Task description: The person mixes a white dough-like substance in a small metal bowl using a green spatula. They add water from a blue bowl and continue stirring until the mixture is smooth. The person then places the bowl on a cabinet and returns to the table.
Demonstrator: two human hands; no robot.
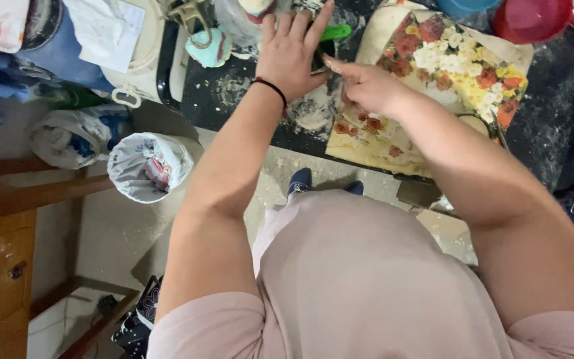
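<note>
— What's in the containers near your dark worktop (553, 93)?

— Below its near-left corner stands a bin (146, 166) lined with a white bag, holding crumpled wrappers. At the far edge sit a red bowl (531, 18) and a blue one (463, 6) — their contents I cannot tell.

— And your hands?

— Your left hand (291, 53) lies flat, fingers spread, on a green-handled tool (332, 33) at the worktop's middle. Your right hand (367, 86), loosely curled, forefinger out, touches it just beside a floury patch (313, 113). The floral cloth (453, 66) is glossy, wrinkled.

Bin (149, 166) left of cloth (460, 60)
</note>
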